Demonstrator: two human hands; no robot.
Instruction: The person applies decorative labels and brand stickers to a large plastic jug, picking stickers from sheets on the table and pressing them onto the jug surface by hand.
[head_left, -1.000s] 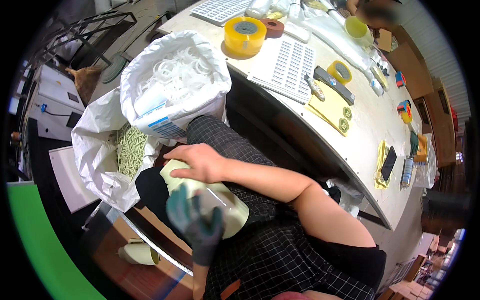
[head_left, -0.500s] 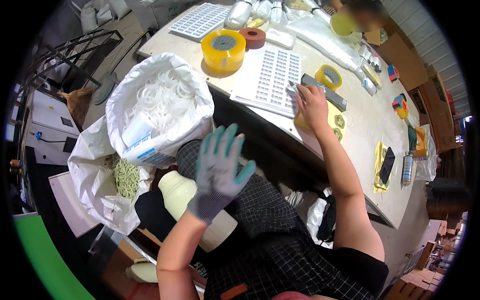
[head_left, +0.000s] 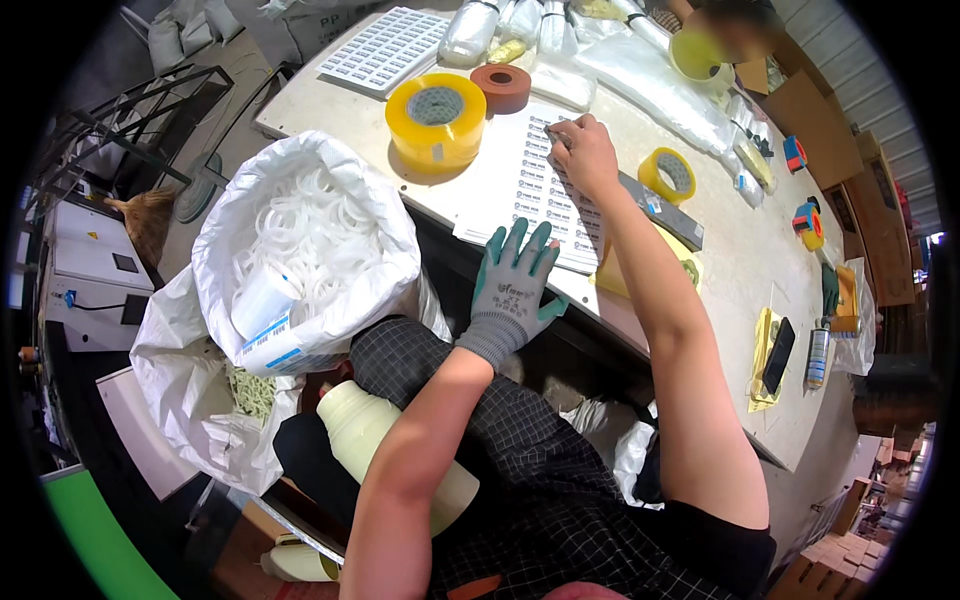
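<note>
My left hand point(head_left: 508, 287), in a grey and green glove, lies with its fingers spread over the near edge of a white label sheet point(head_left: 535, 180), which tops a stack on the table. Higher on the same sheet, my bare right hand point(head_left: 586, 152) has its fingertips pinched together at the printed labels. Whatever is between those fingers is too small to make out. A cream plastic bottle point(head_left: 360, 425) rests slanted across my lap, partly hidden behind my left forearm.
A large yellow tape roll point(head_left: 405, 135) and a brown tape roll point(head_left: 500, 88) stand beyond the sheet. A smaller yellow roll point(head_left: 655, 180) sits to the right. White sack point(head_left: 215, 225) with clear plastic rings stands left. Phone point(head_left: 777, 357) and spray can point(head_left: 818, 358) lie farther right.
My left hand has moved from above my lap up and right onto the sheet's near edge. The right hand has shifted up and left across the labels. The view has shifted slightly.
</note>
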